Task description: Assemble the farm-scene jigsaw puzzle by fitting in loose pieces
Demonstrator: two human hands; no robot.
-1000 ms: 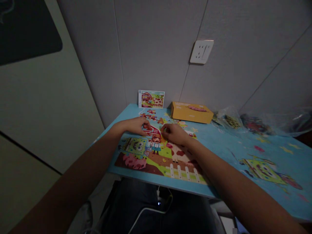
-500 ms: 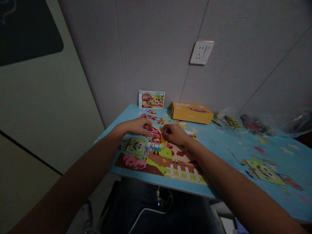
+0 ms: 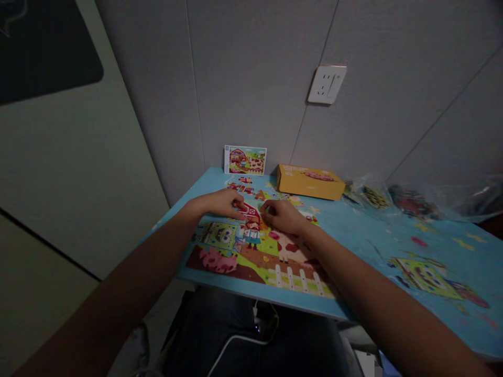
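A partly assembled farm jigsaw puzzle (image 3: pixel 251 255) lies on the blue table, showing a farmer, a cow, a pig and a white fence. My left hand (image 3: pixel 223 202) rests at its upper left, fingers curled and thumb stretched toward the red barn, with a reddish puzzle piece between them. At the barn's right edge, my right hand (image 3: pixel 286 216) has its fingertips drawn together on a small greenish puzzle piece, mostly hidden by the fingers. Beyond the hands are several loose puzzle pieces (image 3: pixel 240 187).
A picture card (image 3: pixel 246 160) of the farm scene leans on the wall, beside a yellow box (image 3: pixel 309 183). Clear plastic bags (image 3: pixel 373 196) with pieces in them lie along the wall to the right. Cartoon prints decorate the blue tabletop (image 3: pixel 353 235). A white cable (image 3: pixel 236 340) crosses my lap.
Both hands stay almost in place over the barn part of the puzzle. The view shifts very slightly; no piece has visibly moved.
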